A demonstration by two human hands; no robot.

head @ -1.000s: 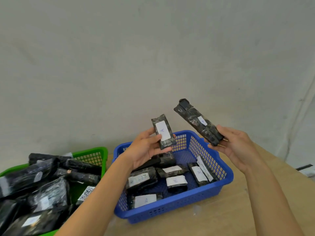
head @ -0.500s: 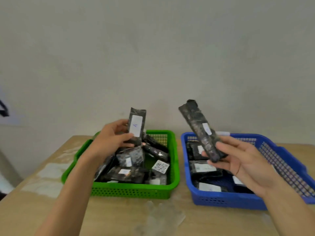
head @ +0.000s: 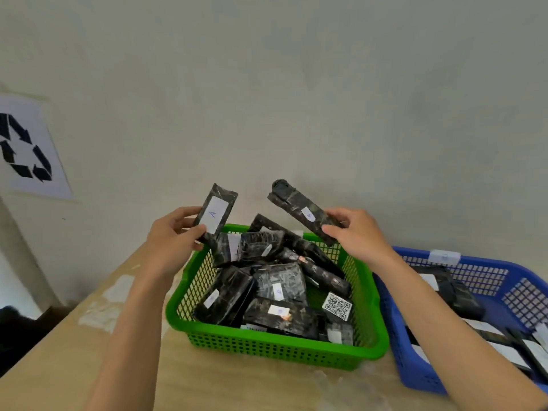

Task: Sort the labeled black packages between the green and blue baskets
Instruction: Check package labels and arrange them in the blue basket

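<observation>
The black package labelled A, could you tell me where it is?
Head view: the left hand holds the black package labelled A above the green basket's far left corner, left of the longer black package in the right hand.

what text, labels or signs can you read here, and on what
"A": white label on the short black wrapped package in the left hand.
Recycling arrows, wordless: white paper sheet on wall.
QR code: white card in green plastic basket.
Long black wrapped package in right hand, other labels: blurred.
</observation>
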